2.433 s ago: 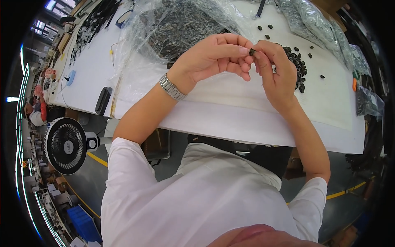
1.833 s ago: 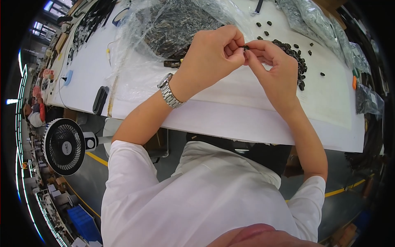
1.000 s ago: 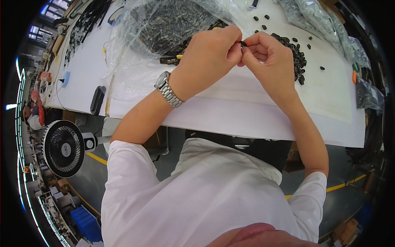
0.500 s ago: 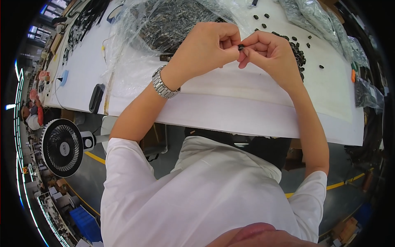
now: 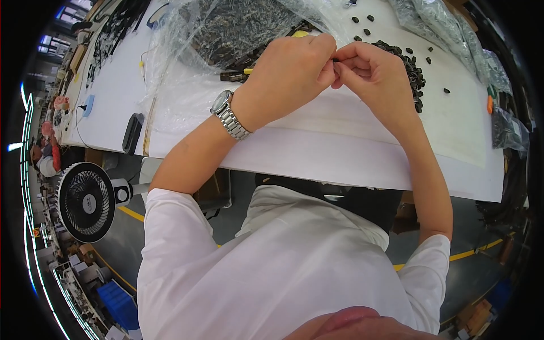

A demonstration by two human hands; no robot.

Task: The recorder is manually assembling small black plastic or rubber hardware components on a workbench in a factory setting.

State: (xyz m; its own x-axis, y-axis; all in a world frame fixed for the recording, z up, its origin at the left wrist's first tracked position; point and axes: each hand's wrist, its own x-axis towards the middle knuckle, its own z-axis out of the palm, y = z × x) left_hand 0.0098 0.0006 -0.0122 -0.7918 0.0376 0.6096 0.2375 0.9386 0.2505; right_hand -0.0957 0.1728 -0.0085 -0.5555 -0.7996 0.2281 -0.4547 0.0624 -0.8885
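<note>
Over the table my left hand [image 5: 290, 78] and my right hand [image 5: 378, 76] meet at the fingertips, both closed in a pinch. Between them shows a sliver of a small black piece [image 5: 336, 60]; my fingers hide most of it. Just right of my right hand lies a pile of small black pieces [image 5: 416, 76], with a few stray ones around it. Behind my left hand spreads a clear plastic bag [image 5: 195, 42] full of dark parts. A yellow patch [image 5: 300, 34] shows above that hand; what it belongs to is hidden.
The white table [image 5: 340, 156] has its near edge at my waist. Clear plastic bags [image 5: 436, 28] lie at the far right. A black oblong case [image 5: 133, 134] sits near the left edge, and black strips [image 5: 116, 28] lie far left. A fan [image 5: 86, 202] stands left of me.
My left hand has rolled over and shifted slightly right, covering more of the small black piece. Yellow bits by that hand have come into sight. My right hand has barely moved.
</note>
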